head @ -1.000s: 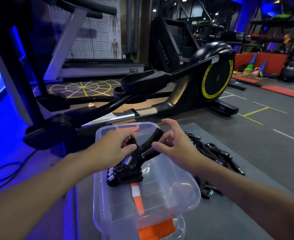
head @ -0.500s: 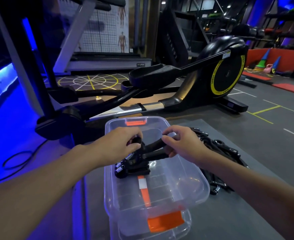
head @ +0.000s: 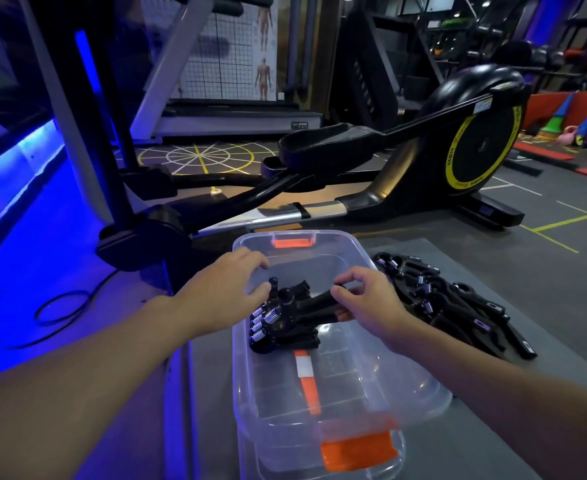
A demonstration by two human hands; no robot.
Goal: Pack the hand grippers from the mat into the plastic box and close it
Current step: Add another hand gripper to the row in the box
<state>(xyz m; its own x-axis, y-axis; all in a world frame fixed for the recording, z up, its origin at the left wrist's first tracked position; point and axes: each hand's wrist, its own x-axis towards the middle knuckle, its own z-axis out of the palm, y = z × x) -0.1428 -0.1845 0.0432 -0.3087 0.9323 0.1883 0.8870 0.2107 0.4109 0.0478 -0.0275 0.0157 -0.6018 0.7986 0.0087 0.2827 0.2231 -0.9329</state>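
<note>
A clear plastic box (head: 420,386) with orange latches stands open on the grey mat (head: 544,341). A stack of black hand grippers (head: 285,327) with silver springs lies in its far half. My right hand (head: 368,299) pinches the handle of the top gripper in the stack. Over the stack's left side hovers my left hand (head: 226,289), fingers relaxed and thumb beside the gripper's knob. To the right of the box, a pile of several more hand grippers (head: 458,306) lies on the mat.
An elliptical trainer (head: 458,150) stands just behind the box, its rail and pedals close to the far rim. A black cable (head: 53,310) loops on the floor at left. A clear piece with an orange latch (head: 358,448) lies under the box's near end.
The gripper has come down onto the stack in the box. My left hand has loosened its hold and its fingers have straightened. My right hand has closed on the handle.
</note>
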